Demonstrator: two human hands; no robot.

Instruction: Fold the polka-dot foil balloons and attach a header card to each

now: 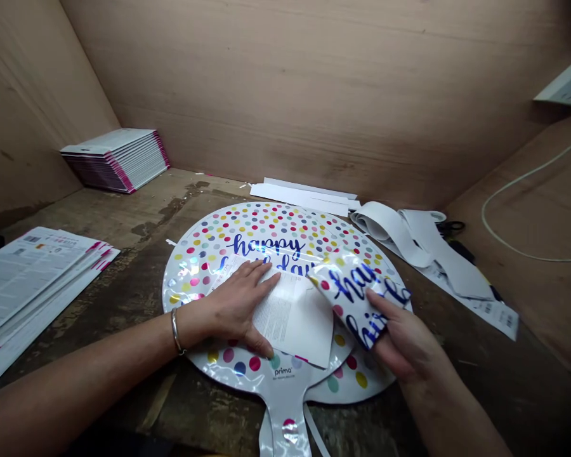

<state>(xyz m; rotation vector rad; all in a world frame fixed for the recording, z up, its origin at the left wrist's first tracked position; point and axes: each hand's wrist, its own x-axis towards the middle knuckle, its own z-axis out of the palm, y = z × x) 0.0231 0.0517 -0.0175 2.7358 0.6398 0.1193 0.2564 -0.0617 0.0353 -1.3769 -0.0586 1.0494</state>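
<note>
My left hand (242, 306) lies with fingers spread on a white printed card (309, 324), which rests on flat foil balloons (247, 225). These balloons are white with coloured dots and blue "happy birthday" lettering, stacked with their tails toward me. In my right hand (404, 339) is a folded foil balloon (347, 285) with the same dots and blue letters, pinched between thumb and fingers. It is held just right of the card, above the stack. Part of the card is hidden under my left hand.
A stack of pink-edged card packets (117, 162) stands at the back left. More printed cards (33, 273) lie at the left. White paper strips (304, 195) lie at the back, a loose label roll (394, 235) to the right, near black scissors (452, 226). Wooden walls enclose the table.
</note>
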